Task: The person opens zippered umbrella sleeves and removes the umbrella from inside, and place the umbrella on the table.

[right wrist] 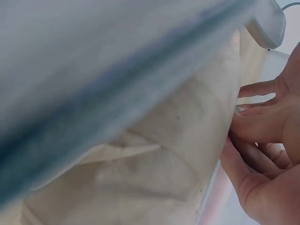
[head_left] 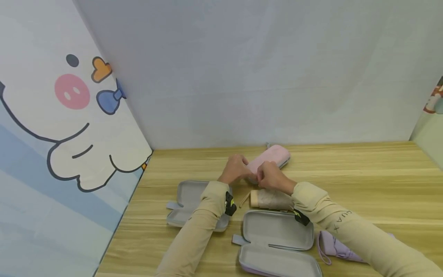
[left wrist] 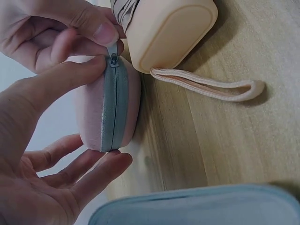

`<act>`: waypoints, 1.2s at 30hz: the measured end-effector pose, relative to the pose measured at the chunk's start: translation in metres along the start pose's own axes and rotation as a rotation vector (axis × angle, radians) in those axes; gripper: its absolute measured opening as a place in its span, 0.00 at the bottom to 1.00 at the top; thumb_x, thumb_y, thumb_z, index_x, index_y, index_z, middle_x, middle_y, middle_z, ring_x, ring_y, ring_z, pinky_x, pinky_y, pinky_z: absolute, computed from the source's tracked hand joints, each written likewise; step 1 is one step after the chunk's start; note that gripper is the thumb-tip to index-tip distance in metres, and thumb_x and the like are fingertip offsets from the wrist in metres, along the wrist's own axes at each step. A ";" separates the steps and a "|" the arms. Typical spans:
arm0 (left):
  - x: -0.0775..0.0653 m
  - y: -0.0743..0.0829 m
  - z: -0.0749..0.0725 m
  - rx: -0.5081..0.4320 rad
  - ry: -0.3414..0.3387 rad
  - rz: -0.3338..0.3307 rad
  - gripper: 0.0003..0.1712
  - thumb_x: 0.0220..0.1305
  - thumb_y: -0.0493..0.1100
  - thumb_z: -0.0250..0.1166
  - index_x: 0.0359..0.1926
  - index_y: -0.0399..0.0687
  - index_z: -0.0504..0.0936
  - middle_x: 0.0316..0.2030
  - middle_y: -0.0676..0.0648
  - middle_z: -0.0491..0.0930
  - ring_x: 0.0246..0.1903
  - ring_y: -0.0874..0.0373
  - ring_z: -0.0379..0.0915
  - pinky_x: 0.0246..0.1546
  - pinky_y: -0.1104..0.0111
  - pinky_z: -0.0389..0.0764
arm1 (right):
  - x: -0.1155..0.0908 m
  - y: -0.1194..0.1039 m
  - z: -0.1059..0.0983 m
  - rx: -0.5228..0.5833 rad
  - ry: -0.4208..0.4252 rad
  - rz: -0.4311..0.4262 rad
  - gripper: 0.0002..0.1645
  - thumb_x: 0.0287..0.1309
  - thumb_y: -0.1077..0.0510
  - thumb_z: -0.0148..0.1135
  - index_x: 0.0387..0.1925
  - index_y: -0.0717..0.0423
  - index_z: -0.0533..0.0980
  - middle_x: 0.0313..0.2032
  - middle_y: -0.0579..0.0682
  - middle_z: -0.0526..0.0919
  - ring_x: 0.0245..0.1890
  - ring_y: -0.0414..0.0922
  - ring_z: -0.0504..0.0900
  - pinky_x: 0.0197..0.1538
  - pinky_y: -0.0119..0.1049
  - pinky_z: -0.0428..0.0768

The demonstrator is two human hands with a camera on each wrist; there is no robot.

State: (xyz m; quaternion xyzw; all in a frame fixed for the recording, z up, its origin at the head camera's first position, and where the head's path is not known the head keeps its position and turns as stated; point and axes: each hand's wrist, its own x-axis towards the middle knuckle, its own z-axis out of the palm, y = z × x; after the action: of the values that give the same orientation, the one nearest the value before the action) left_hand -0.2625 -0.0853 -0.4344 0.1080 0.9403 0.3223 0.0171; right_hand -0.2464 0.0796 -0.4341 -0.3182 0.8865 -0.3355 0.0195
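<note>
A closed pink zippered case [head_left: 271,154] lies slantwise toward the back of the table. My left hand [head_left: 236,169] holds its near end, with the thumb and fingertips on either side of the grey-blue zipper band [left wrist: 108,112] in the left wrist view. Between thumb and finger, my right hand [head_left: 275,177] pinches the small zipper pull [left wrist: 112,50] at that same end. Just in front of the case, below my hands, lies a beige folded umbrella [head_left: 273,199] with a wrist strap [left wrist: 211,89]. Its fabric [right wrist: 178,131] fills much of the right wrist view.
Two cases with grey linings lie unfolded: one case [head_left: 192,192] partly behind my left forearm, another case [head_left: 278,232] at the front middle. A purple folded umbrella [head_left: 339,247] lies partly under my right forearm. A pale cloth wall [head_left: 277,77] borders the wooden table [head_left: 373,173] at the back.
</note>
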 end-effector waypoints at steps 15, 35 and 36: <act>0.002 0.009 -0.014 -0.070 -0.207 0.067 0.27 0.40 0.44 0.79 0.41 0.36 0.80 0.40 0.43 0.80 0.40 0.54 0.75 0.38 0.69 0.75 | -0.008 -0.002 -0.005 -0.007 0.045 0.011 0.14 0.26 0.74 0.62 0.10 0.56 0.69 0.11 0.41 0.69 0.14 0.37 0.67 0.21 0.30 0.67; 0.002 0.005 -0.010 -0.081 -0.110 0.128 0.26 0.39 0.43 0.79 0.39 0.33 0.80 0.39 0.38 0.82 0.39 0.49 0.78 0.35 0.69 0.78 | -0.012 -0.003 0.000 -0.009 0.069 -0.090 0.19 0.24 0.75 0.66 0.07 0.54 0.67 0.09 0.39 0.68 0.15 0.36 0.67 0.27 0.35 0.72; 0.002 0.005 -0.010 -0.075 -0.102 0.128 0.26 0.39 0.44 0.79 0.39 0.33 0.80 0.39 0.38 0.82 0.39 0.49 0.78 0.34 0.69 0.78 | -0.012 -0.003 0.000 -0.009 0.070 -0.095 0.19 0.25 0.76 0.66 0.07 0.54 0.67 0.09 0.39 0.68 0.15 0.36 0.67 0.27 0.35 0.72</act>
State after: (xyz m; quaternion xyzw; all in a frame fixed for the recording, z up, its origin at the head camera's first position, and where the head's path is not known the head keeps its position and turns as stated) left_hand -0.2646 -0.0868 -0.4238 0.1833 0.9167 0.3517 0.0482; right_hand -0.2349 0.0847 -0.4341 -0.3481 0.8719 -0.3431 -0.0288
